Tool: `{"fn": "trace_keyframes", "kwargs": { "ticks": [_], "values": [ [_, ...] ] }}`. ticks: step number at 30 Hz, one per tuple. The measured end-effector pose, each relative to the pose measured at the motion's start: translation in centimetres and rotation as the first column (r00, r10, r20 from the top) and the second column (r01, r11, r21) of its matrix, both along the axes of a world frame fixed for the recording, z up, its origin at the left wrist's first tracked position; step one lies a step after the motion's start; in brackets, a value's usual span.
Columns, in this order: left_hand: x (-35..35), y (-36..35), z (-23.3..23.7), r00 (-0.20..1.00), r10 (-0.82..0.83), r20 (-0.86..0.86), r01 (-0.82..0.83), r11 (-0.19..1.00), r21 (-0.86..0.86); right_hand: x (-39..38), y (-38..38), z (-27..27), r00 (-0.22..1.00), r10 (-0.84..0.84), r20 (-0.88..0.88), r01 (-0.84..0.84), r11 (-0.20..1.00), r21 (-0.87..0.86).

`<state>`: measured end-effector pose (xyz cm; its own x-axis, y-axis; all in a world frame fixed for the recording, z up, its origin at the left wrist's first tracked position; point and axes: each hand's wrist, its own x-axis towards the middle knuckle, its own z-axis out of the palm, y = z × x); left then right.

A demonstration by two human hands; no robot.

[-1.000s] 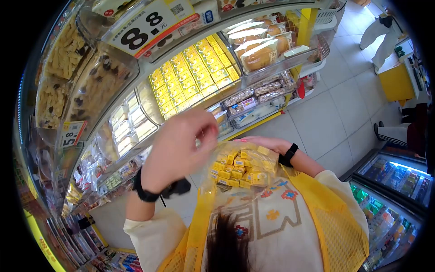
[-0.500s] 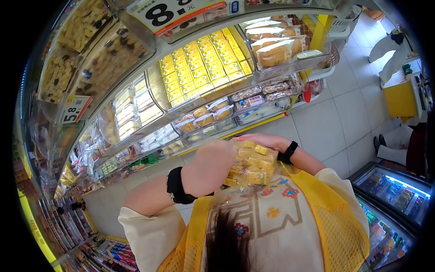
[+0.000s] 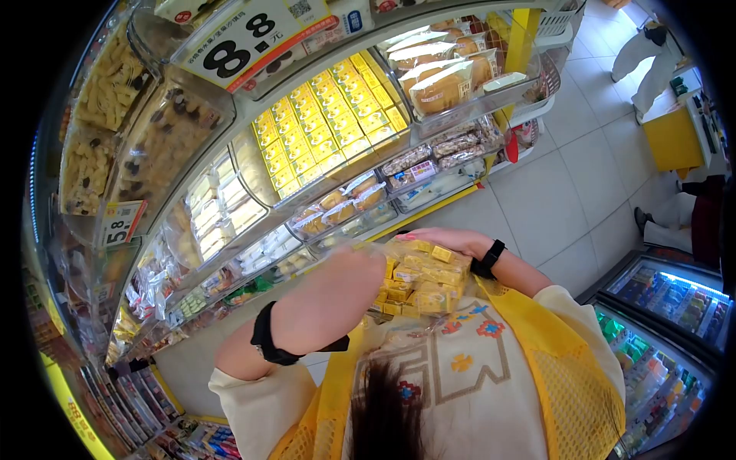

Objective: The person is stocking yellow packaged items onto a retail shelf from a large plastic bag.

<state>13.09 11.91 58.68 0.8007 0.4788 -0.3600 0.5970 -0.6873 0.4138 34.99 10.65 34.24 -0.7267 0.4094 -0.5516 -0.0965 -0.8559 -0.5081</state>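
Note:
A clear plastic bag (image 3: pixel 437 276) filled with small yellow boxes is held up against the front of my shirt. My right hand (image 3: pixel 441 239) wraps over its far side, fingers lying along the top edge. At the bag's left side is my left hand (image 3: pixel 337 287), slightly blurred, its back turned to me and its fingers curled in towards the bag. What those fingers hold is hidden behind the hand. Both wrists wear black bands.
Ahead, a shelf bin holds rows of yellow boxes (image 3: pixel 330 126), with wrapped bread (image 3: pixel 445 73) to its right. Packaged pastries (image 3: pixel 345 203) sit lower down. A glass-topped freezer (image 3: pixel 667 299) stands at right. Another person's legs (image 3: pixel 648 65) show at the upper right.
My left hand has shifted left and slightly down, uncovering more of the boxes on the bag's left side. My right hand stays on the bag. The view has turned slightly.

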Motion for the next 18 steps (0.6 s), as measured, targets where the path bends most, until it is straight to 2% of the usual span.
{"fn": "trace_keyframes", "kwargs": {
  "ticks": [3,5,7,8,9,10,11,12,13,14,15,17,18],
  "values": [
    [-0.6,2.0,2.0,0.996,0.019,0.090,-0.013,0.997,-0.073,-0.1,-0.1,-0.8,1.000,-0.010,0.009,0.010,0.999,0.053],
    [-0.4,3.9,5.3,0.986,0.147,0.083,-0.127,0.971,-0.204,-0.1,0.0,-0.9,1.000,-0.017,0.000,0.017,0.998,0.061],
    [-1.7,6.9,7.0,0.908,0.340,0.246,-0.245,0.906,-0.346,-0.2,0.1,-0.5,1.000,-0.025,-0.015,0.026,0.997,0.070],
    [-1.9,7.0,7.1,0.915,0.333,0.225,-0.240,0.901,-0.360,0.1,0.0,0.1,1.000,-0.026,0.001,0.026,0.997,0.070],
    [-2.3,9.4,6.2,0.863,0.363,0.351,-0.270,0.919,-0.288,0.0,0.0,0.4,0.999,-0.035,0.008,0.035,0.997,0.074],
    [-2.1,10.7,4.9,0.873,0.334,0.356,-0.296,0.942,-0.159,0.0,-0.1,0.4,0.999,-0.041,0.004,0.041,0.996,0.076],
    [-2.3,11.0,4.5,0.886,0.312,0.342,-0.280,0.950,-0.140,0.1,-0.3,0.3,0.999,-0.049,-0.006,0.049,0.998,0.044],
    [-1.1,13.1,1.7,0.887,0.332,0.320,-0.385,0.916,0.114,0.2,-0.2,0.2,0.998,-0.068,-0.020,0.068,0.998,0.017],
    [-1.2,14.7,-0.9,0.859,0.225,0.460,-0.382,0.880,0.282,0.4,-0.2,0.4,0.997,-0.074,-0.024,0.075,0.997,0.021],
    [-1.2,15.2,-0.8,0.864,0.312,0.396,-0.407,0.895,0.183,0.6,-0.3,0.8,0.997,-0.072,-0.004,0.072,0.996,0.054],
    [-0.9,16.5,-1.5,0.872,0.296,0.389,-0.390,0.901,0.188,0.6,-0.5,1.0,0.996,-0.087,0.008,0.086,0.992,0.088],
    [-0.5,19.5,-4.6,0.798,0.481,0.363,-0.592,0.739,0.322,1.1,-0.8,1.1,0.994,-0.113,-0.010,0.113,0.991,0.074],
    [-0.1,21.1,-5.3,0.815,0.458,0.353,-0.567,0.757,0.326,1.2,-1.2,1.2,0.987,-0.156,-0.031,0.157,0.986,0.057]
  ]
}}
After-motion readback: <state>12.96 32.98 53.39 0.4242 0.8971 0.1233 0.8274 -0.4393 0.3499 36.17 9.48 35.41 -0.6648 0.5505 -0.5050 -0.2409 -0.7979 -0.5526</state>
